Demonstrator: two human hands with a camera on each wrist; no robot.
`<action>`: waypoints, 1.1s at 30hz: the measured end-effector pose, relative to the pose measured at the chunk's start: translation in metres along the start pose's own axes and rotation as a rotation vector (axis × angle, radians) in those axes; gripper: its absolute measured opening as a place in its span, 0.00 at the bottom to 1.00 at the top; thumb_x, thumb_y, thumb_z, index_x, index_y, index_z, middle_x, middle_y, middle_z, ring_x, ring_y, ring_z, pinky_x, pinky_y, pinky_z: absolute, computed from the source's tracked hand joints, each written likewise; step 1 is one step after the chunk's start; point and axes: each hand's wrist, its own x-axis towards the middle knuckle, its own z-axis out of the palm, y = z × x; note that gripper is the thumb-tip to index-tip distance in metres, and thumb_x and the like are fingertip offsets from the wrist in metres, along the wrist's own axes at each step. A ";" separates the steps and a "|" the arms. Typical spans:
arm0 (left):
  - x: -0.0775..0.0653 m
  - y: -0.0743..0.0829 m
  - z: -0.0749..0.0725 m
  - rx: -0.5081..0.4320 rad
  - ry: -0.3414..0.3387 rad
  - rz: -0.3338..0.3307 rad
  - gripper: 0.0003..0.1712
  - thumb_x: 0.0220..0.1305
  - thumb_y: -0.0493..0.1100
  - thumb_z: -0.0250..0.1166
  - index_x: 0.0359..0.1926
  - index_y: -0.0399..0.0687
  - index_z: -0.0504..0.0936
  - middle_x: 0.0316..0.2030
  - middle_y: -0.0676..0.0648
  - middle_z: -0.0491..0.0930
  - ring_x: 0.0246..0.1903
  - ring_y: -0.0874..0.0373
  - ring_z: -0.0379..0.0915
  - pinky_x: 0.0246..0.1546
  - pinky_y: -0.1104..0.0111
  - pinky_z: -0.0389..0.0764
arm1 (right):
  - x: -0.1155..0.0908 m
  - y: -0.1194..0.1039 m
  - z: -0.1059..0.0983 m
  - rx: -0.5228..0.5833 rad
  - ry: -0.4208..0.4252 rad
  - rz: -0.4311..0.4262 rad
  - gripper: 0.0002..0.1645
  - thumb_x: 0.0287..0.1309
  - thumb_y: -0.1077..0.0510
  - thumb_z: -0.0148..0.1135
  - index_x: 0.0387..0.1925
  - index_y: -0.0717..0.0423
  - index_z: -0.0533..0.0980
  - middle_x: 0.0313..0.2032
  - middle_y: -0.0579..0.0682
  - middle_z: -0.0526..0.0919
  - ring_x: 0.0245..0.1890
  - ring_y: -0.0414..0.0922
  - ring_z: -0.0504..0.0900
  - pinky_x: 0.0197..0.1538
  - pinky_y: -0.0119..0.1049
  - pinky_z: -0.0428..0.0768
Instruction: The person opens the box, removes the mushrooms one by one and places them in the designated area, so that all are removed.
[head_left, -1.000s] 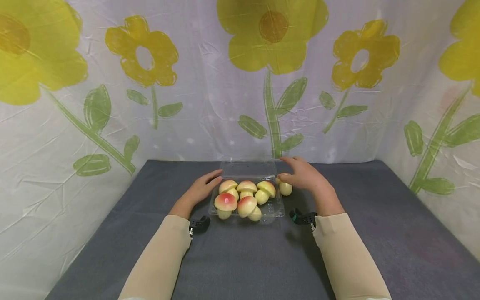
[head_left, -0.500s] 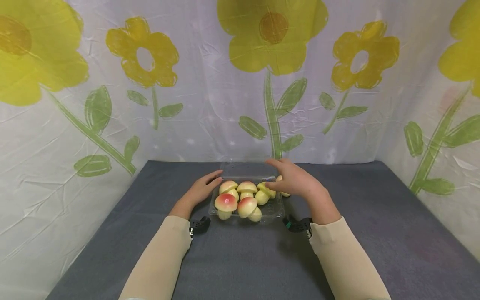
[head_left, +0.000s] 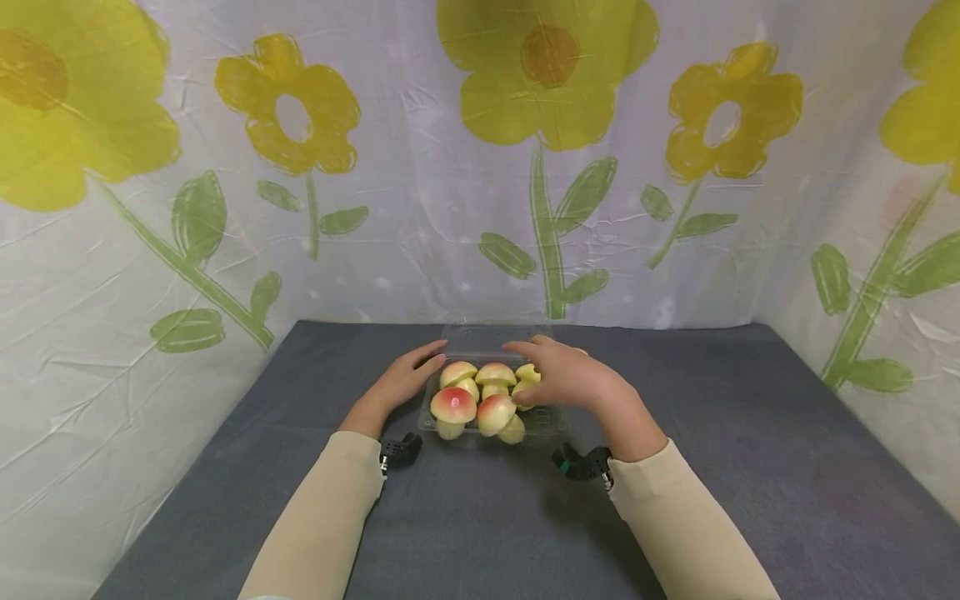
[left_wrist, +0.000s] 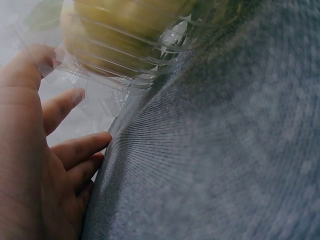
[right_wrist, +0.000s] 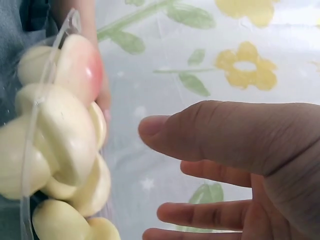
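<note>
A clear plastic clamshell box (head_left: 491, 337) stands with its lid raised at the back. Several toy mushrooms (head_left: 453, 403) with red-tinged yellow caps sit in it. My left hand (head_left: 396, 385) is at the box's left side, fingers loosely extended; in the left wrist view, its thumb and a fingertip meet the plastic edge. Over the right part of the box hovers my right hand (head_left: 573, 379), its thumb and fingers spread with nothing between them. It covers part of the back right mushroom (head_left: 527, 372). In the right wrist view, mushrooms (right_wrist: 75, 135) lie left of the thumb, apart from it.
The box rests on a dark grey cloth-covered table (head_left: 465, 525). A white curtain (head_left: 405, 208) printed with yellow flowers hangs behind and along both sides. Black wrist camera mounts (head_left: 403, 449) jut inward from both wrists.
My right hand has moved left from the mushroom beside the box to above the box's right part. That outer mushroom is now almost wholly hidden. The left hand stays in place.
</note>
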 end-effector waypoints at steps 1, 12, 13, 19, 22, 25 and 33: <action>0.000 0.000 0.000 -0.001 -0.001 0.001 0.37 0.78 0.66 0.51 0.80 0.59 0.62 0.76 0.44 0.62 0.74 0.42 0.58 0.71 0.41 0.62 | 0.000 -0.001 0.001 -0.009 -0.006 -0.008 0.45 0.63 0.49 0.71 0.78 0.46 0.64 0.70 0.60 0.66 0.56 0.53 0.78 0.52 0.53 0.79; 0.000 0.000 0.000 0.003 0.004 0.004 0.36 0.78 0.66 0.51 0.79 0.61 0.63 0.76 0.45 0.61 0.74 0.42 0.57 0.71 0.40 0.61 | 0.007 -0.011 0.016 -0.020 -0.076 -0.080 0.42 0.60 0.56 0.73 0.74 0.53 0.69 0.66 0.60 0.71 0.48 0.49 0.79 0.40 0.41 0.80; 0.000 0.000 0.000 0.004 0.004 0.008 0.37 0.78 0.66 0.51 0.80 0.60 0.63 0.77 0.44 0.61 0.74 0.41 0.57 0.71 0.40 0.61 | 0.008 -0.012 0.017 -0.030 -0.080 -0.082 0.41 0.60 0.57 0.73 0.73 0.53 0.70 0.66 0.60 0.71 0.48 0.49 0.79 0.40 0.40 0.80; 0.000 0.000 0.001 -0.009 0.005 0.004 0.37 0.77 0.67 0.52 0.79 0.61 0.63 0.76 0.45 0.62 0.74 0.42 0.57 0.71 0.40 0.61 | 0.012 -0.014 0.025 -0.056 -0.096 -0.111 0.35 0.58 0.63 0.71 0.68 0.58 0.76 0.60 0.57 0.76 0.40 0.45 0.78 0.36 0.38 0.78; 0.000 0.000 0.000 -0.016 0.001 0.001 0.37 0.77 0.67 0.52 0.79 0.61 0.63 0.76 0.45 0.62 0.74 0.42 0.57 0.71 0.40 0.61 | 0.015 -0.015 0.027 -0.068 -0.110 -0.119 0.33 0.56 0.65 0.70 0.65 0.57 0.78 0.56 0.56 0.78 0.40 0.45 0.77 0.37 0.40 0.77; 0.000 0.001 0.000 -0.019 -0.002 0.002 0.37 0.78 0.66 0.52 0.80 0.59 0.63 0.76 0.45 0.61 0.74 0.42 0.57 0.71 0.40 0.61 | 0.016 -0.015 0.029 -0.091 -0.123 -0.124 0.31 0.55 0.65 0.71 0.63 0.53 0.80 0.55 0.55 0.79 0.45 0.47 0.77 0.41 0.43 0.77; -0.003 0.002 -0.002 -0.026 -0.009 0.000 0.37 0.78 0.65 0.51 0.80 0.58 0.62 0.77 0.44 0.61 0.74 0.41 0.57 0.71 0.40 0.61 | 0.019 -0.014 0.033 -0.056 -0.163 -0.106 0.33 0.55 0.67 0.70 0.64 0.51 0.79 0.55 0.50 0.79 0.40 0.45 0.76 0.38 0.41 0.75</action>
